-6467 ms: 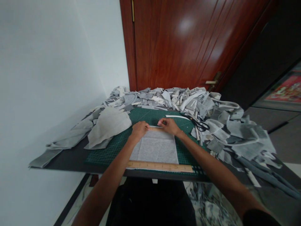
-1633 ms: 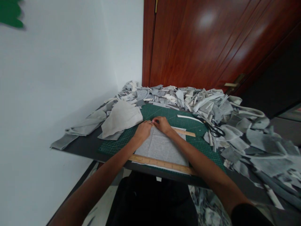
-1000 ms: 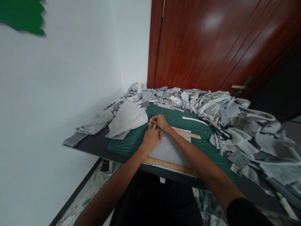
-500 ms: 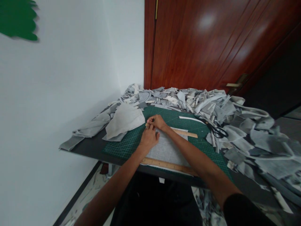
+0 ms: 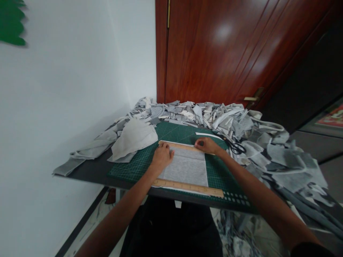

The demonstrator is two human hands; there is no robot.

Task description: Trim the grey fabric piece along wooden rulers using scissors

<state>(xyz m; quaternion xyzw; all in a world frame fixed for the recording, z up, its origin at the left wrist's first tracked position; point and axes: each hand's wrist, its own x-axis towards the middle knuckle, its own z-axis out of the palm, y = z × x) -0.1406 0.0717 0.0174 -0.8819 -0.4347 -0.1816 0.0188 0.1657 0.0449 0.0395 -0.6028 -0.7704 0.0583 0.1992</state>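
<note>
A light grey fabric piece [image 5: 187,166] lies flat on the green cutting mat [image 5: 131,171]. One wooden ruler [image 5: 180,146] crosses its far edge, and a second wooden ruler [image 5: 184,186] lies along the near edge. My left hand [image 5: 162,156] rests with fingers stretched over the far ruler's left part and the fabric. Thumb and forefinger of my right hand [image 5: 207,145] are pinched together at the fabric's far edge, toward the right, beside the far ruler. The pinched bit of cloth is too small to see clearly.
Black-handled scissors [image 5: 236,147] and a white strip [image 5: 206,135] lie at the mat's far right. Heaps of grey fabric scraps [image 5: 230,119] line the back and right of the table. A larger pale cloth [image 5: 134,137] lies left, near the white wall [image 5: 80,71].
My right hand has moved right along the far ruler, from beside my left hand to near the fabric's far right corner. My left hand stays at the ruler's left part.
</note>
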